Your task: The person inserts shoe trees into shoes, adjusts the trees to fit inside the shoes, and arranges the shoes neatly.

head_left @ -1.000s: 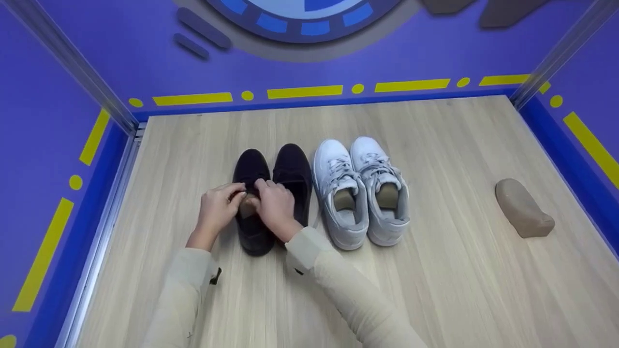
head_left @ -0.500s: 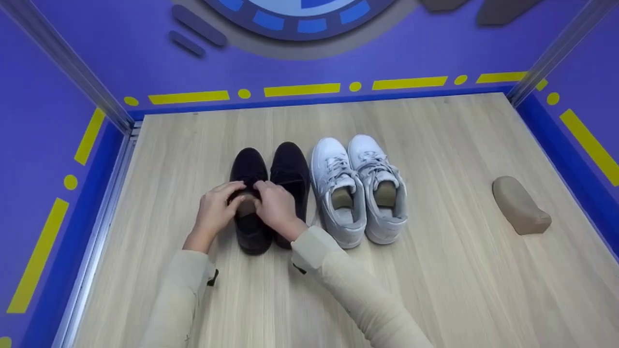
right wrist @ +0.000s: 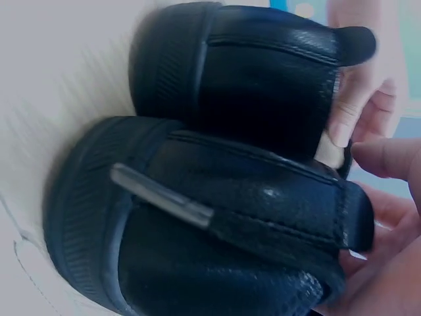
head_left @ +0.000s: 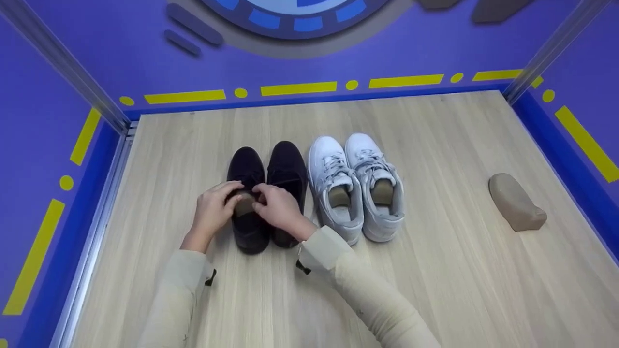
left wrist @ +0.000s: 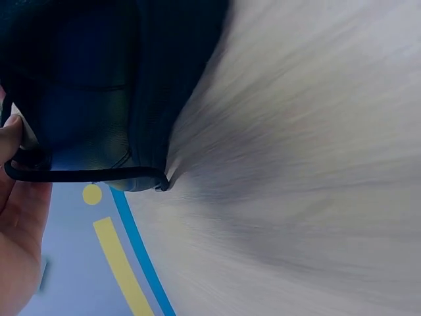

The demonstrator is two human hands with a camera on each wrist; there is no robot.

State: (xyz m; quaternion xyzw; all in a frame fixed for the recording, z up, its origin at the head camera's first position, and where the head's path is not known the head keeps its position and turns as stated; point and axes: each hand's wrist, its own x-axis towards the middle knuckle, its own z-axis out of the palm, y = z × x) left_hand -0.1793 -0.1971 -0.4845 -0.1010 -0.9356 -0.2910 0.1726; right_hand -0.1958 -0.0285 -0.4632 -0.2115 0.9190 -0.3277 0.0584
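Note:
Two black shoes stand side by side in the head view, toes pointing away. At the opening of the left black shoe [head_left: 245, 162], my left hand [head_left: 212, 207] grips the upper edge from the left. My right hand [head_left: 281, 207] pinches the same edge from the right, thumb and fingers near the tongue. Between them, a beige shoe tree [head_left: 244, 205] shows inside the shoe. The right wrist view shows the heel of this black shoe [right wrist: 263, 72] and, nearer, the other black shoe [right wrist: 230, 257]. My right forearm crosses above the right black shoe [head_left: 287, 157], hiding part of it.
Right of the black pair stand two white sneakers [head_left: 325, 153], laces tied, with beige shoe trees [head_left: 382, 192] inside. A loose beige shoe tree [head_left: 516, 203] lies far right on the wooden tabletop [head_left: 449, 169]. Blue-purple panels [head_left: 271, 67] enclose the back and sides.
Both hands stay at the left black shoe's opening. My right hand and forearm have shifted slightly right, and more of the shoe tree inside shows. The head view has drifted slightly.

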